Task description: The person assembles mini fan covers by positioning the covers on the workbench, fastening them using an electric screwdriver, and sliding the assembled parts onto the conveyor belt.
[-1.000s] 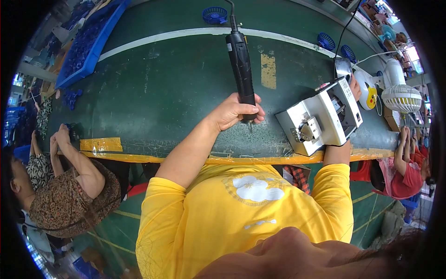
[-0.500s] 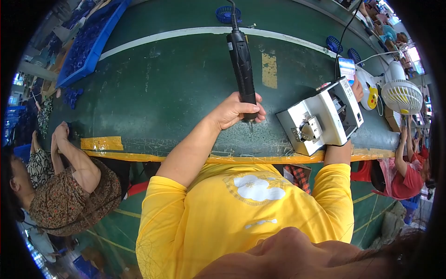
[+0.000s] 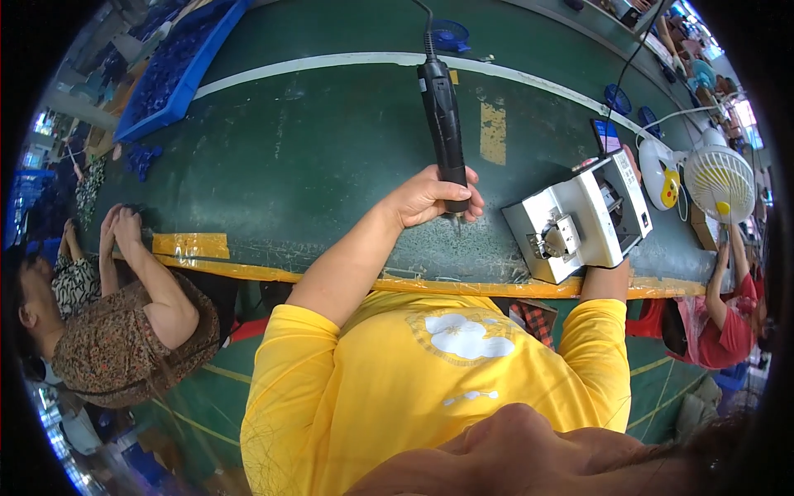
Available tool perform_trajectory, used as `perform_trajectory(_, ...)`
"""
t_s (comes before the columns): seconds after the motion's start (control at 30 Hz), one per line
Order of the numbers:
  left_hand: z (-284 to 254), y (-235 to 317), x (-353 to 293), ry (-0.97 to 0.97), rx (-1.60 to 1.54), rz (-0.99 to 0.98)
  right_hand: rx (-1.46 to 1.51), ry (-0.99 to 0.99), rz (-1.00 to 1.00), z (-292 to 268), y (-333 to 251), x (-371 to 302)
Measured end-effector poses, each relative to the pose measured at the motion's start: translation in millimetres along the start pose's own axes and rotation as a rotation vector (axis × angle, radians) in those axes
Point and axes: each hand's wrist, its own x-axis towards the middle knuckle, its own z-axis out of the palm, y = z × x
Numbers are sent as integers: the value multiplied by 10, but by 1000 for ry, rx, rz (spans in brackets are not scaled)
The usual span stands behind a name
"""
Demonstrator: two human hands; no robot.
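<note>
L grip (image 3: 430, 198) round screwdriver (image 3: 442, 124) base, seemingly.

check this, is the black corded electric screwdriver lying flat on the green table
No, the left hand grips the black corded electric screwdriver upright, tip down over the green table.

Left hand (image 3: 430, 198) curled closed in a grip, forearm outstretched; right forearm (image 3: 604, 281) extends forward, hand hidden

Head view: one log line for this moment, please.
left hand: grips black electric screwdriver, bit down | right hand: hidden behind white box | surface: green table
</note>
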Motion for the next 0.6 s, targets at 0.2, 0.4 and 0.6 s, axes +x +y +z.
perform_trajectory(0.2, 67, 137, -277, -56, -67, -9, 392, 22, 344, -296, 78, 74)
perform_trajectory(0.4, 166, 137, -748, -87, -62, 12, 729, 58, 644, -747, 115, 402)
perform_trajectory(0.6, 166, 87, -1099, -27, -44, 2, 920, 126, 451, -1712, -840, 428)
